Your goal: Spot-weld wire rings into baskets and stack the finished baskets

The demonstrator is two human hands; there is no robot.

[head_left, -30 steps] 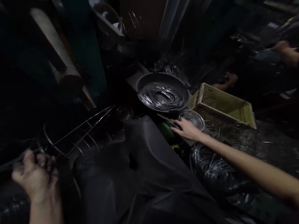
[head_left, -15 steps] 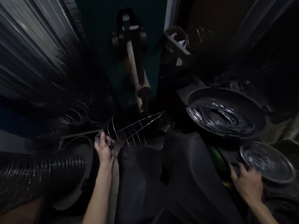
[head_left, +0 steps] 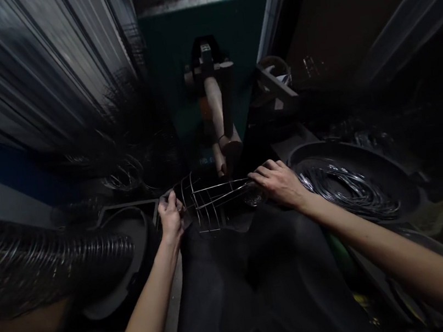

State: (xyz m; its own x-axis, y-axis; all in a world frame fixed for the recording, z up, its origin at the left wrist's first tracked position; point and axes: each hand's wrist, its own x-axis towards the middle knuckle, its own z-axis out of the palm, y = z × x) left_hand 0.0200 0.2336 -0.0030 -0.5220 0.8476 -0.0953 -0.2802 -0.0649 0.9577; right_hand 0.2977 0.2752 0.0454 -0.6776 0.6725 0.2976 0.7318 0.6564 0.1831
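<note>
Left hand clamped on wire frame, right hand gripping its tip; forearms outstretched. Wire-filled pan at three o'clock, green machine at twelve.

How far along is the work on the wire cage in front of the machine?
Looks done: the wire cage already has several hoops fixed across its long rods. In hand: the left hand grips its wide end and the right hand is at its narrow end, below the machine arm. Left: probably more wire, since the pan at right holds many loose wire pieces.
</note>
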